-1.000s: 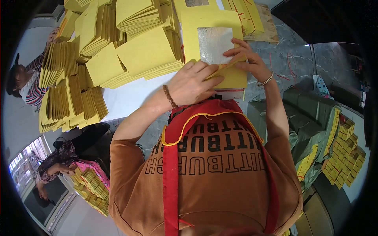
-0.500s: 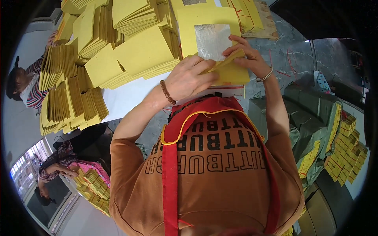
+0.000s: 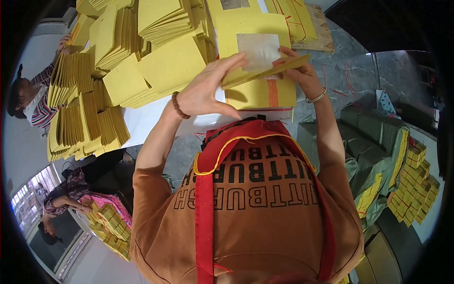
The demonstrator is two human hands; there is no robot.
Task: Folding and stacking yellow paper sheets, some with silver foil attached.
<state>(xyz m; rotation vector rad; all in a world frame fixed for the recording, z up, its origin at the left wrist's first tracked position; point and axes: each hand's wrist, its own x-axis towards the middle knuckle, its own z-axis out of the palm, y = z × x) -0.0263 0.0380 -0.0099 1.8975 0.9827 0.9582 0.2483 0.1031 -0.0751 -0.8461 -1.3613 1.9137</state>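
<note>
My right hand (image 3: pixel 303 76) grips a folded yellow paper piece (image 3: pixel 266 72) by its right end, and the piece stands tilted with its edge toward me. Beside its left end my left hand (image 3: pixel 210 89) is open, thumb and fingers spread apart with nothing between them. Under both lies a stack of flat yellow paper sheets (image 3: pixel 248 98) on the white table (image 3: pixel 158 118). A silver foil square (image 3: pixel 259 46) shows on the top sheet, partly hidden by the held piece. An orange strip (image 3: pixel 273 94) lies along the stack's near part.
Piles of folded yellow paper (image 3: pixel 175 59) crowd the table's left side. Tied yellow bundles (image 3: pixel 298 21) lie at the back right on a wooden board (image 3: pixel 318 38). Two other people are at the left. Green-covered stacks (image 3: pixel 373 142) and more bundles (image 3: pixel 414 184) stand at the right.
My left hand has let go of the yellow paper and moved left, opening its fingers. The right hand has raised the folded piece to stand on edge.
</note>
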